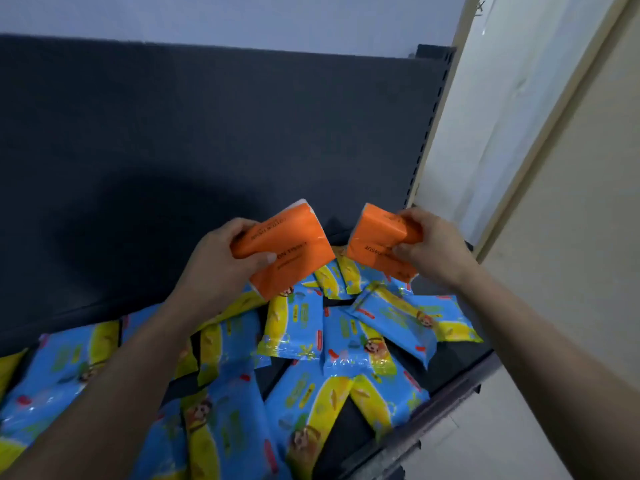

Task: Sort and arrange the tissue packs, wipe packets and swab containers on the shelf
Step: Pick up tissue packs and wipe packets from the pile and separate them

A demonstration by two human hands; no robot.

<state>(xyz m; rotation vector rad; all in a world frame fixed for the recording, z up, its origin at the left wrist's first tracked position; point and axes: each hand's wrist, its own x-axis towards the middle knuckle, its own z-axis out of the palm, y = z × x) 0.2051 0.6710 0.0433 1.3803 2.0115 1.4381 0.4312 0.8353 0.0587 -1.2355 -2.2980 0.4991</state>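
**Sorting the orange packs out of the jumble**

The left hand (pixel 214 268) grips one orange tissue pack (pixel 291 251) and the right hand (pixel 433 247) a second tissue pack (pixel 377 237), above the blue wipe packets (pixel 294 327) strewn on the shelf (pixel 460 382). Stack them squared at one end; any free spot is hard to make out.

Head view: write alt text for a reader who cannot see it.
The left hand and right hand each grip an orange tissue pack, the left pack and the right pack held apart above a dark shelf. Blue-and-yellow wipe packets lie jumbled and overlapping on it, in front of a dark back panel.
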